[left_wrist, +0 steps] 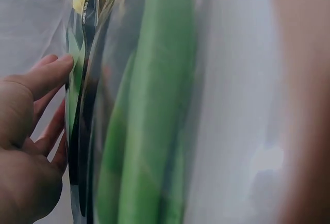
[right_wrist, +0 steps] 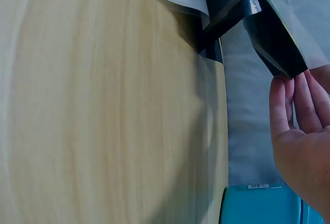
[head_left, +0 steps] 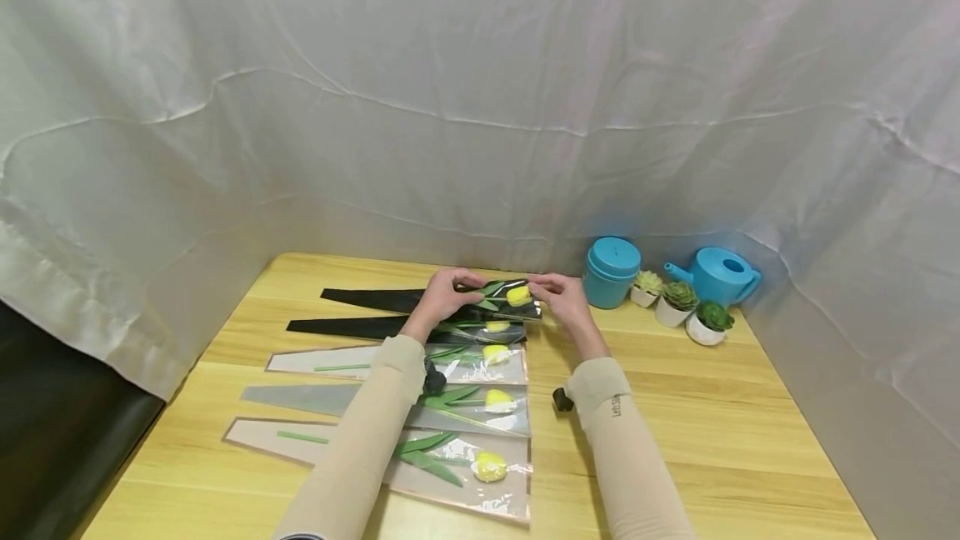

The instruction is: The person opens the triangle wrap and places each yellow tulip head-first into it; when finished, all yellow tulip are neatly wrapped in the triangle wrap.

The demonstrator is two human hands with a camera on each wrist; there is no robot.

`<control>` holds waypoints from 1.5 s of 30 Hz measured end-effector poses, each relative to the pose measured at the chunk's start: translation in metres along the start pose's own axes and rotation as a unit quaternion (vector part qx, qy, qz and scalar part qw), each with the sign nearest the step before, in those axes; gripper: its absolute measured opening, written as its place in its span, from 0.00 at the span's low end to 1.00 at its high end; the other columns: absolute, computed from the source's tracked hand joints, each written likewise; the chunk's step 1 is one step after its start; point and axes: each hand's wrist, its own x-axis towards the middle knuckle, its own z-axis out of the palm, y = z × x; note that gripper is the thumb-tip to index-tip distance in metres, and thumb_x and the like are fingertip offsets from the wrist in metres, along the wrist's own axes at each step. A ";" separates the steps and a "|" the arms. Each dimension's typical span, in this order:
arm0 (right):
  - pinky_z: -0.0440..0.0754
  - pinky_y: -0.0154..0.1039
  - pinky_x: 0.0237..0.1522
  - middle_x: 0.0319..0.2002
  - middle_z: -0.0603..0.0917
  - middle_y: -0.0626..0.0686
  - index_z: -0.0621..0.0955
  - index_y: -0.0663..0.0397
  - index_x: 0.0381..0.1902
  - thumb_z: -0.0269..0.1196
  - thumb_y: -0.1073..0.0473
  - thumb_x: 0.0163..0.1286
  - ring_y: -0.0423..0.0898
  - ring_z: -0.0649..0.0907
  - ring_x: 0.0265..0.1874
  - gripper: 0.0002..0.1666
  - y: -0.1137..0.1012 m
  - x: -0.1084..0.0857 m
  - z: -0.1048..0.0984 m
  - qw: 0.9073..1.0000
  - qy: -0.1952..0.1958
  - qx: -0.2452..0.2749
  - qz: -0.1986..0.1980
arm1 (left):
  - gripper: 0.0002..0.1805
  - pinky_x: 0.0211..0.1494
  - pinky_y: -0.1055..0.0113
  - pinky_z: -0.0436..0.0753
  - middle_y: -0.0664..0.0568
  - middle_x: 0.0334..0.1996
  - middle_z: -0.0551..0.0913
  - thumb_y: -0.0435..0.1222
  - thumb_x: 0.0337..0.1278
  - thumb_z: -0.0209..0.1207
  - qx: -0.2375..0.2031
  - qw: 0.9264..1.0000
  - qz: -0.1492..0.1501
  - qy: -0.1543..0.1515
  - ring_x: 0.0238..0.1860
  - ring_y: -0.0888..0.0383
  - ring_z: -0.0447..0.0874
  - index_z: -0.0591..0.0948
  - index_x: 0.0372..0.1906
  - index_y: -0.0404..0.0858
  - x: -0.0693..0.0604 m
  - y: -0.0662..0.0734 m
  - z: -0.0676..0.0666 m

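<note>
At the far side of the table, a black-backed clear flower sleeve (head_left: pixel 536 310) with a yellow tulip (head_left: pixel 518 297) in it lies between both hands. My left hand (head_left: pixel 444 297) grips this sleeve around the stem and leaves, and the left wrist view shows its thumb (left_wrist: pixel 54 74) against the sleeve. My right hand (head_left: pixel 564 300) pinches the wide end beside the bloom; in the right wrist view its fingers (right_wrist: pixel 305 102) hold the sleeve's black edge (right_wrist: pixel 278 53). Just nearer lies a second black sleeve (head_left: pixel 330 326) with a tulip in it.
Toward the front lie a white sleeve (head_left: pixel 296 362), a grey sleeve (head_left: pixel 300 395) and a pinkish sleeve (head_left: pixel 255 432), each with a yellow tulip. At the back right stand a blue lidded bin (head_left: pixel 611 273), several small potted succulents (head_left: pixel 678 297) and a blue watering can (head_left: pixel 720 277).
</note>
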 end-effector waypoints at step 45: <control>0.76 0.55 0.70 0.71 0.73 0.66 0.71 0.63 0.74 0.57 0.61 0.81 0.63 0.75 0.69 0.27 0.019 -0.004 -0.002 0.996 -0.088 -0.008 0.025 | 0.28 0.72 0.41 0.72 0.48 0.68 0.79 0.39 0.72 0.64 0.062 0.994 -0.055 -0.066 0.73 0.42 0.71 0.74 0.73 0.42 -0.006 -0.007 -0.013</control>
